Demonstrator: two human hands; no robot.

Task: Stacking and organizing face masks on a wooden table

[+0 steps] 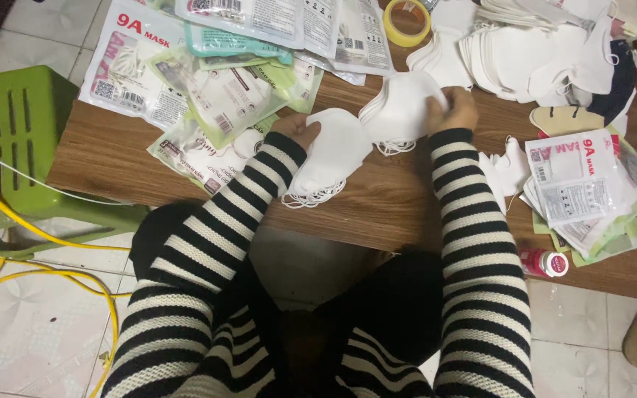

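Gripping one stack of white masks (333,151) in the left hand (298,130) and another stack (401,107) in the right hand (453,109) (fingers closed), the person holds both over the wooden table (377,199), with mask packets (186,81) at ten o'clock.

A low wooden counter (399,199) carries sealed mask packets (208,88) at ten o'clock, loose white masks (532,51) at one, a yellow tape roll (407,22) at twelve, more packets (584,191) at three.

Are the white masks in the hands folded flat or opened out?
Folded flat: both stacks of white masks lie as flat halves, ear loops dangling at the edges.
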